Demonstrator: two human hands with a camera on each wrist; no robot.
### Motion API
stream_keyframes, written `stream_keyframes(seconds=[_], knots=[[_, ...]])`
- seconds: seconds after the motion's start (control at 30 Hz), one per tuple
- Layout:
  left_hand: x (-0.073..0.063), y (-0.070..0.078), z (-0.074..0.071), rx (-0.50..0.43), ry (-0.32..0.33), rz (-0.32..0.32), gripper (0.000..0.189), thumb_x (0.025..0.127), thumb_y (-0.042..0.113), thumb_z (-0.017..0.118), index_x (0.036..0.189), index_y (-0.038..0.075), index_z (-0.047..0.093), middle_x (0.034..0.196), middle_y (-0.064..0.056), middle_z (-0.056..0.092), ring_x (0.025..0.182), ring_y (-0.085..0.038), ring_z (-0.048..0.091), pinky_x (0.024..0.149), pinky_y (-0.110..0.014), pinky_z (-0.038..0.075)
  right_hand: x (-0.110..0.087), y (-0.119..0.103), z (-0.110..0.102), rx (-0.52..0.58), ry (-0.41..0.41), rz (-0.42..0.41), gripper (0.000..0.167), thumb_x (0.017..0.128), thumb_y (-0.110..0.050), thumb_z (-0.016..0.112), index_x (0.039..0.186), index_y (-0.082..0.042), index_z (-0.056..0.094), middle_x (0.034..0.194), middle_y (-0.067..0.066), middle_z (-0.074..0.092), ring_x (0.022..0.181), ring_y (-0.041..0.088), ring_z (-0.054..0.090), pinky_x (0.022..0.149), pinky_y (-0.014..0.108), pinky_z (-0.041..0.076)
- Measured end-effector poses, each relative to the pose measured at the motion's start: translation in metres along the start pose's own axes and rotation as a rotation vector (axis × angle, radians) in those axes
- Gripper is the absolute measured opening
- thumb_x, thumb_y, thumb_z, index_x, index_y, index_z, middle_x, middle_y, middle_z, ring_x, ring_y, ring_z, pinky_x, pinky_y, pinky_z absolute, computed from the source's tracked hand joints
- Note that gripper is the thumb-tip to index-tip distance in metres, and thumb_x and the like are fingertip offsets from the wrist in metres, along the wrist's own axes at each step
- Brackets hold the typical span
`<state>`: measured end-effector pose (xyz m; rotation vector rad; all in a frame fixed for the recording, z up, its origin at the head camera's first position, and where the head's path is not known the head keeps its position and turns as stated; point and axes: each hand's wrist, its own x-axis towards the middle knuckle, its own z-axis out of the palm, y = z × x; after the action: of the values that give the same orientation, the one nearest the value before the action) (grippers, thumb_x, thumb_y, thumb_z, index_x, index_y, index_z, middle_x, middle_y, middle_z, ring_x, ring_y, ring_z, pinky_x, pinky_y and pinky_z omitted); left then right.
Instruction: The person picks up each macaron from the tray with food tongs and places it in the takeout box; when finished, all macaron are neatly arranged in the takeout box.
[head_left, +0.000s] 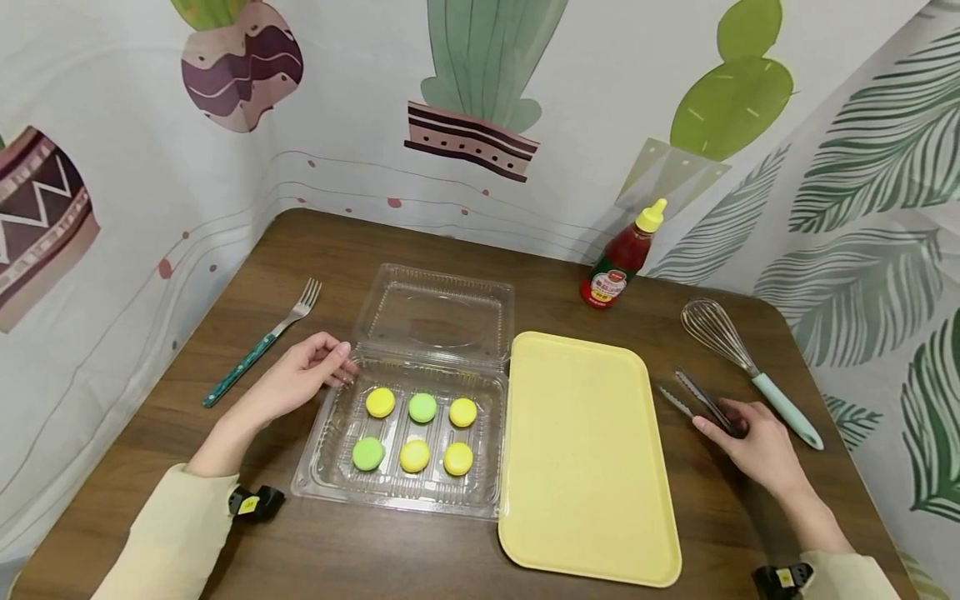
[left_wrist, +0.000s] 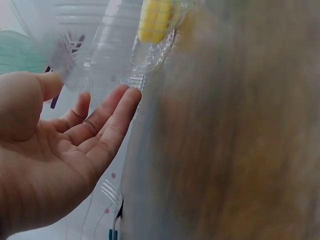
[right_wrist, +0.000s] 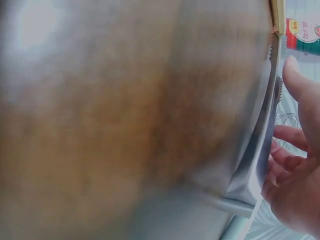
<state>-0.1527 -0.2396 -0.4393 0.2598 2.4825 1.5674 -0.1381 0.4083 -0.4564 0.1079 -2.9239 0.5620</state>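
Observation:
My left hand (head_left: 300, 375) is at the upper left edge of a clear plastic container (head_left: 397, 502), palm inward with fingers loosely bent. It holds nothing. The container's lid (head_left: 435, 321) is folded back. Inside sit several yellow macarons (head_left: 414, 456) and two green macarons (head_left: 368, 453), in two rows. My right hand (head_left: 757, 446) is around the metal tongs (head_left: 696, 392), which lie on the table with their arms spread. In the right wrist view the thumb (right_wrist: 298, 82) stands apart from the tongs, and the loosely curled fingers (right_wrist: 287, 157) are right beside them.
A yellow tray (head_left: 585, 450) lies right of the container, its edge against it. Behind the tray stands a red sauce bottle (head_left: 617, 262). A whisk (head_left: 750, 367) lies beyond the tongs. At the left lies a fork (head_left: 262, 343). A patterned cloth (head_left: 352, 100) hangs behind the table.

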Motion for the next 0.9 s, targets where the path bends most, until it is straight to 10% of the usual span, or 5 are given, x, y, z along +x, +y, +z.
stream_keyframes(seconds=[0.43,0.9], knots=[[0.022,0.006,-0.019,0.053,0.017,-0.044,0.043,0.108,0.034,0.043,0.115,-0.008,0.047,0.107,-0.025,0.066,0.094,-0.032,0.068,0.081,-0.037,0.057,0.036,-0.055,-0.010,0.039,0.121,-0.104,0.052,0.091,-0.033,0.074,0.120,0.008,0.063,0.108,0.026,0.058,0.090,0.042,0.056,0.075,0.058,0.044],[0.072,0.025,-0.035,0.159,-0.001,-0.115,0.052,0.107,0.038,0.044,0.124,-0.011,0.048,0.112,-0.028,0.062,0.092,-0.033,0.067,0.079,-0.039,0.058,0.104,-0.155,0.014,0.134,0.029,-0.285,0.039,0.097,-0.033,0.067,0.115,0.002,0.067,0.086,0.011,0.058,0.075,0.024,0.051,0.065,0.038,0.041]])
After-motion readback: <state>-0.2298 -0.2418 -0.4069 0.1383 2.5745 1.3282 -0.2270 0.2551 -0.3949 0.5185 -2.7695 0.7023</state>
